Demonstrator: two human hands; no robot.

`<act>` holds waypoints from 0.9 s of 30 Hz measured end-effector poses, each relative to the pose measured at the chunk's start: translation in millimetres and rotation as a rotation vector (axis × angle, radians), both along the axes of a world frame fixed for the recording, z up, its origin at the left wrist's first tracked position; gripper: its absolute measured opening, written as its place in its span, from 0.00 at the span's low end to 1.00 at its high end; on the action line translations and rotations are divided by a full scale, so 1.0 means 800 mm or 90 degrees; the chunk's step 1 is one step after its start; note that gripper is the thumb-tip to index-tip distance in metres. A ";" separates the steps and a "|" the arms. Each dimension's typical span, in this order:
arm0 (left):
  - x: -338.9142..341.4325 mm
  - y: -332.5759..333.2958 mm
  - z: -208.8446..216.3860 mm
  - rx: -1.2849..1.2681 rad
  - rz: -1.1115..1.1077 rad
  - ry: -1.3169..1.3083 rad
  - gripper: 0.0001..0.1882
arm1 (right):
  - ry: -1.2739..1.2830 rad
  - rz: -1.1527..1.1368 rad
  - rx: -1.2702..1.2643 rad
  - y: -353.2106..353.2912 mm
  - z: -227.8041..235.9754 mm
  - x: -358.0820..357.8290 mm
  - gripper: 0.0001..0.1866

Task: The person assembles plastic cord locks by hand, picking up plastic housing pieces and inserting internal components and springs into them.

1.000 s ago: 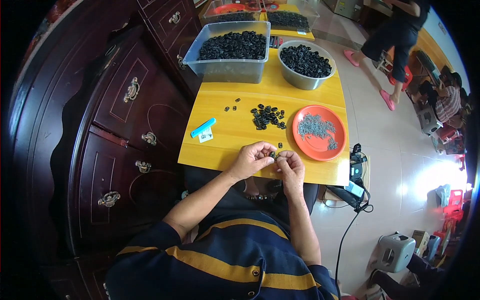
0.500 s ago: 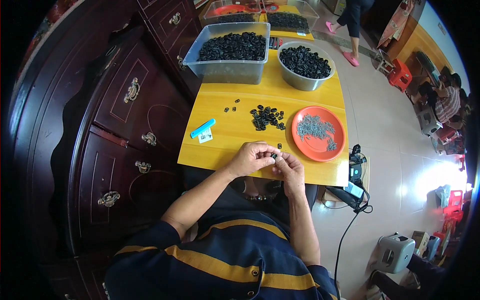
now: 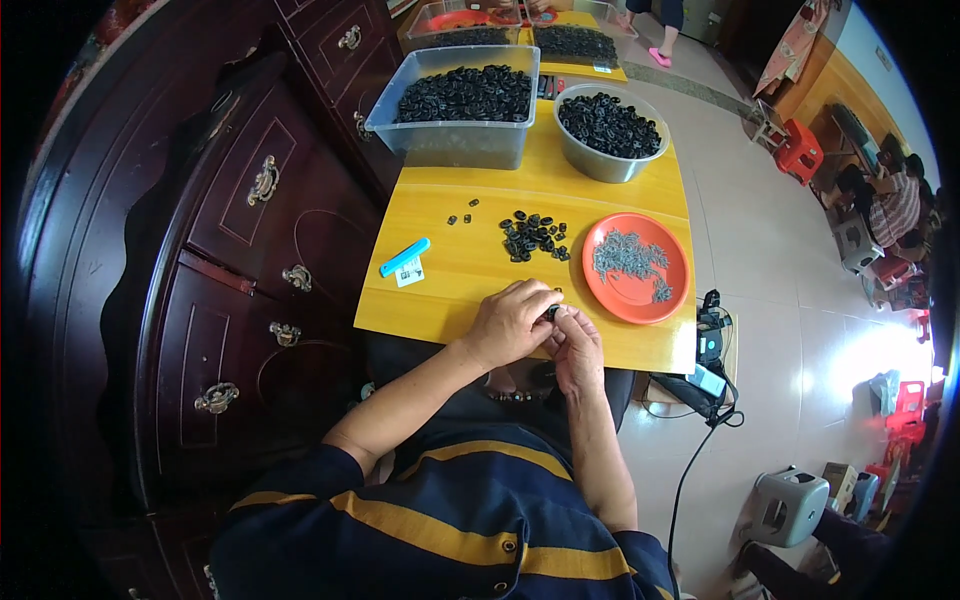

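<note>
Head view: left hand (image 3: pixel 508 326) and right hand (image 3: pixel 577 350) pinch a black piece (image 3: pixel 550 313) above the desk's (image 3: pixel 430 308) near edge. A red plate (image 3: pixel 628 302) sits by its right edge.

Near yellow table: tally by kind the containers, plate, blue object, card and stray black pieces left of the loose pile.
Clear rectangular bin: 1
Round bowl: 1
Red plate: 1
Light-blue object: 1
White card: 1
Stray black pieces: 3
Total: 8

A dark cabinet (image 3: pixel 225 330) stands left; a red stool (image 3: pixel 799 150), upper right; a grey stool (image 3: pixel 795 500), lower right.
</note>
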State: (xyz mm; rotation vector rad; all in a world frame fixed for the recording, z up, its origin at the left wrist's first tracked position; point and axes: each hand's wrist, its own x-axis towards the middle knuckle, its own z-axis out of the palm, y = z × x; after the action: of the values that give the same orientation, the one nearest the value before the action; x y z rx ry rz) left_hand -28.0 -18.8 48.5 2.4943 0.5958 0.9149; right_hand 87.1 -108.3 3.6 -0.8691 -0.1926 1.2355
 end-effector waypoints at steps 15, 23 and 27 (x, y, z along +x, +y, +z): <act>-0.004 0.004 0.001 -0.039 -0.031 0.011 0.15 | -0.050 -0.010 -0.022 -0.001 -0.006 0.001 0.07; -0.004 0.003 0.000 -0.047 -0.047 -0.026 0.13 | -0.064 -0.025 -0.015 -0.003 -0.009 -0.003 0.07; -0.004 0.004 0.000 -0.047 -0.056 -0.035 0.12 | -0.042 -0.049 -0.001 -0.003 -0.004 -0.005 0.05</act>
State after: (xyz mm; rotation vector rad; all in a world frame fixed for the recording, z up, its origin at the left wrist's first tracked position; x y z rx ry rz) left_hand -30.9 -15.3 48.5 2.4008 0.4898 0.9094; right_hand 83.1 -110.4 0.0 -0.9108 -0.2094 1.1373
